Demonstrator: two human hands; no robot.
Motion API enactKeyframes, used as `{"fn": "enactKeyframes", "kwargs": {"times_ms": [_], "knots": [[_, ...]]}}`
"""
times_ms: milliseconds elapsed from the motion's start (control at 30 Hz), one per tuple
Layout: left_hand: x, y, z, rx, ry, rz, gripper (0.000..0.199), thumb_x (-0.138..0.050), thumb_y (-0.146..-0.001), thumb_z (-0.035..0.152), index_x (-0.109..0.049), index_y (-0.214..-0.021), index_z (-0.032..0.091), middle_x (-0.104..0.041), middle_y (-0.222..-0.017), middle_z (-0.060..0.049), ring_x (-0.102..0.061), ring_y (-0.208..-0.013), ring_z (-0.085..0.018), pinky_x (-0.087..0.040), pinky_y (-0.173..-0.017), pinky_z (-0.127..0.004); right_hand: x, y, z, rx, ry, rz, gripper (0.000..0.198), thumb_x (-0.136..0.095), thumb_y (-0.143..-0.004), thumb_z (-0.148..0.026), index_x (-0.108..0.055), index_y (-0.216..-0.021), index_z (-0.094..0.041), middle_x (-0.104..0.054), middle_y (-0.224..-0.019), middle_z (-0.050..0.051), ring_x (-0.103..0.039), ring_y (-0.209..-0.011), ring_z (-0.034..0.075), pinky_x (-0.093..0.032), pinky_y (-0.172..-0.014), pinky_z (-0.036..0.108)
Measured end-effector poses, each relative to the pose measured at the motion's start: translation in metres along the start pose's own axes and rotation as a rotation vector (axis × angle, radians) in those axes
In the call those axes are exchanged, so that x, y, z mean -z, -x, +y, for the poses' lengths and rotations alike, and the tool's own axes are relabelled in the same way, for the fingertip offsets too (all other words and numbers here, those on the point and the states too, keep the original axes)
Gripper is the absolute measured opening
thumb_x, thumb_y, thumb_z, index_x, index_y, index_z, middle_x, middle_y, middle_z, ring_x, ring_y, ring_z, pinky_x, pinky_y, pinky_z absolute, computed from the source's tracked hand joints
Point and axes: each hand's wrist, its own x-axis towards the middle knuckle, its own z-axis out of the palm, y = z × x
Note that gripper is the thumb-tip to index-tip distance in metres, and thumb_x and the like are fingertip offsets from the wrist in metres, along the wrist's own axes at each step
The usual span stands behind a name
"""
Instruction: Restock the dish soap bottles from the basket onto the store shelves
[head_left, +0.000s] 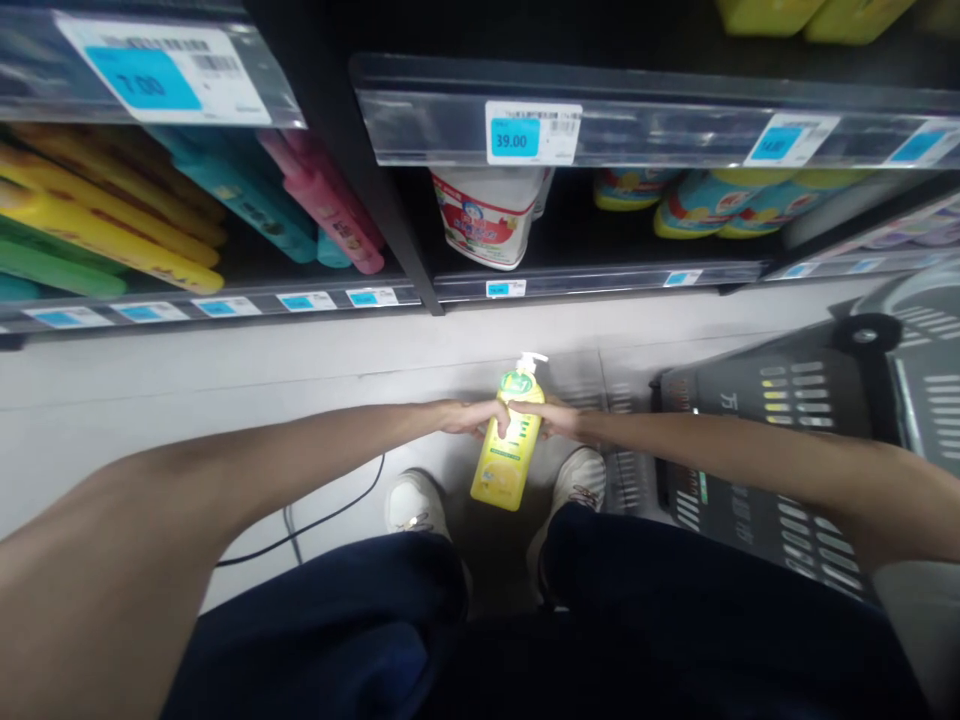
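Note:
A yellow pump bottle (501, 472) with a white pump head and a green label is held out in front of me, tilted a little, above the floor between my shoes. My left hand (475, 416) grips its left side, the thumb lying across the front. On the opposite side my right hand (559, 416) is closed round the bottle, its thumb also over the label. The fingers behind the bottle are mostly hidden.
A grey shopping basket (750, 380) with slotted walls stands at my right. Ahead, the bottom shelf (585, 278) holds a white-and-red container (487, 220) and several blue-and-yellow bottles (697, 205). Coloured bottles (112, 225) fill the left bay. A black cable (330, 515) hangs by my left leg.

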Motion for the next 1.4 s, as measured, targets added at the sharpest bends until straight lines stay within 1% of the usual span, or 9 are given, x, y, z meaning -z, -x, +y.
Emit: {"fn": "enactKeyframes", "kwargs": {"times_ms": [100,200,367,500,600,833,1067,1233,1400], "knots": [[-0.003,0.001,0.000,0.016,0.013,0.012,0.038,-0.061,-0.057,0.024,-0.065,-0.095,0.019,-0.074,-0.117,-0.007,-0.063,-0.118,-0.030,-0.054,-0.095,-0.039,0.000,0.000,0.001,-0.014,-0.012,-0.043,0.055,-0.068,-0.088,-0.062,-0.069,-0.122,-0.018,-0.073,-0.104,0.010,-0.059,-0.078,0.015,-0.038,-0.060,0.024],[-0.006,0.002,-0.001,0.017,0.012,0.000,0.040,-0.060,-0.059,0.023,-0.065,-0.098,0.018,-0.074,-0.115,-0.007,-0.063,-0.117,-0.029,-0.053,-0.095,-0.038,0.000,-0.001,0.004,-0.014,-0.028,-0.053,0.057,-0.070,-0.087,-0.062,-0.069,-0.122,-0.017,-0.073,-0.103,0.010,-0.057,-0.077,0.015,-0.036,-0.059,0.024],[-0.007,0.002,-0.004,0.001,0.025,-0.027,0.048,-0.059,-0.059,0.024,-0.066,-0.106,0.020,-0.072,-0.124,-0.007,-0.059,-0.125,-0.029,-0.051,-0.100,-0.040,0.000,-0.001,0.006,-0.008,-0.023,-0.048,0.057,-0.072,-0.084,-0.065,-0.071,-0.116,-0.018,-0.072,-0.096,0.008,-0.055,-0.073,0.015,-0.036,-0.058,0.024],[-0.006,0.002,-0.007,-0.003,0.034,-0.037,0.046,-0.060,-0.060,0.025,-0.068,-0.104,0.021,-0.073,-0.122,-0.007,-0.058,-0.127,-0.030,-0.049,-0.104,-0.043,-0.001,0.002,0.002,-0.013,-0.027,-0.053,0.058,-0.075,-0.080,-0.065,-0.070,-0.116,-0.021,-0.073,-0.099,0.007,-0.058,-0.075,0.015,-0.038,-0.058,0.023],[-0.006,0.003,-0.008,-0.005,0.037,-0.032,0.045,-0.060,-0.059,0.025,-0.068,-0.103,0.021,-0.074,-0.117,-0.006,-0.058,-0.126,-0.030,-0.047,-0.106,-0.043,-0.001,0.004,-0.001,-0.014,-0.026,-0.064,0.057,-0.077,-0.079,-0.065,-0.071,-0.113,-0.020,-0.073,-0.093,0.006,-0.057,-0.072,0.015,-0.037,-0.057,0.023],[-0.009,0.004,-0.012,-0.005,0.048,-0.024,0.039,-0.059,-0.061,0.025,-0.068,-0.098,0.020,-0.074,-0.117,-0.008,-0.058,-0.126,-0.031,-0.049,-0.104,-0.042,-0.002,0.004,0.000,-0.030,-0.026,-0.083,0.053,-0.080,-0.076,-0.064,-0.072,-0.104,-0.019,-0.074,-0.093,0.006,-0.059,-0.072,0.015,-0.038,-0.055,0.022],[-0.010,0.006,-0.013,-0.031,0.064,-0.038,0.043,-0.061,-0.061,0.024,-0.068,-0.103,0.021,-0.073,-0.118,-0.006,-0.059,-0.125,-0.029,-0.051,-0.101,-0.040,-0.002,0.002,0.001,-0.018,-0.014,-0.089,0.050,-0.075,-0.081,-0.064,-0.071,-0.103,-0.019,-0.073,-0.089,0.005,-0.057,-0.069,0.014,-0.037,-0.056,0.022],[-0.010,0.007,-0.014,-0.023,0.083,-0.035,0.047,-0.061,-0.061,0.024,-0.068,-0.107,0.021,-0.073,-0.119,-0.007,-0.060,-0.122,-0.029,-0.052,-0.099,-0.040,-0.001,0.001,0.001,-0.024,-0.023,-0.098,0.052,-0.080,-0.076,-0.064,-0.072,-0.103,-0.020,-0.072,-0.091,0.005,-0.058,-0.074,0.015,-0.039,-0.058,0.023],[-0.010,0.008,-0.013,-0.014,0.091,-0.036,0.052,-0.061,-0.061,0.024,-0.067,-0.112,0.021,-0.072,-0.123,-0.007,-0.059,-0.124,-0.029,-0.050,-0.102,-0.040,0.001,-0.003,0.005,-0.017,-0.014,-0.110,0.056,-0.080,-0.074,-0.067,-0.072,-0.105,-0.021,-0.071,-0.090,0.004,-0.057,-0.072,0.014,-0.038,-0.056,0.022]]}}
